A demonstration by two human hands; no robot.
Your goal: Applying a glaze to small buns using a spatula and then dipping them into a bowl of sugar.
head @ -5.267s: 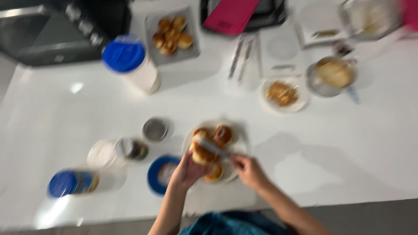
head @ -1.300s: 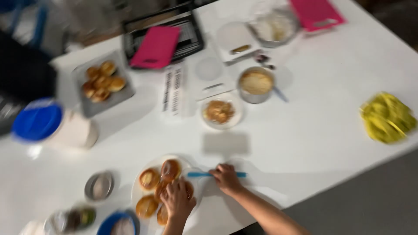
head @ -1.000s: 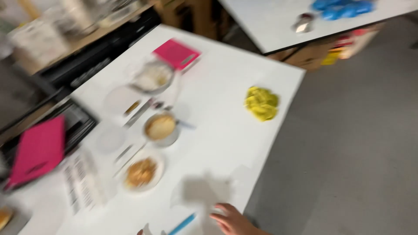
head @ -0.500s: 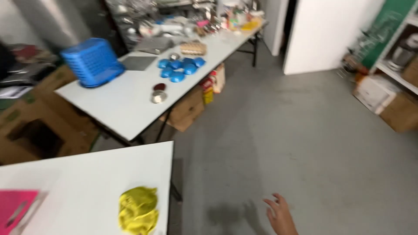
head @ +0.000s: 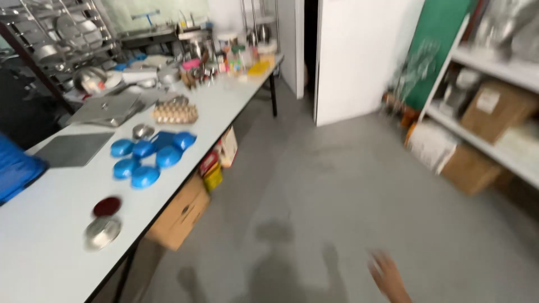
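Now you are looking across a grey concrete floor (head: 314,185) with a long white table (head: 50,224) running down your left. On the table sit a cluster of blue bowls (head: 147,157), a tray of eggs (head: 176,113) behind them, a flat grey sheet (head: 73,148), a steel lid (head: 103,232) near the front edge and a small dark red dish (head: 106,206) just behind it. Cardboard boxes (head: 181,213) stand under the table. At the far end the tabletop is crowded with bottles and metal pots, too blurred to tell apart. A white wall (head: 359,56) faces you, with a dark doorway beside it, and a shelf (head: 494,112) holding boxes stands on the right.

Your right hand (head: 387,276) hangs low at the bottom edge, over the bare floor, well apart from the table. It is blurred; the fingers seem loosely spread and nothing shows in them, though you cannot tell for certain. Your left hand is out of sight. Your shadow falls on the floor just left of the hand.
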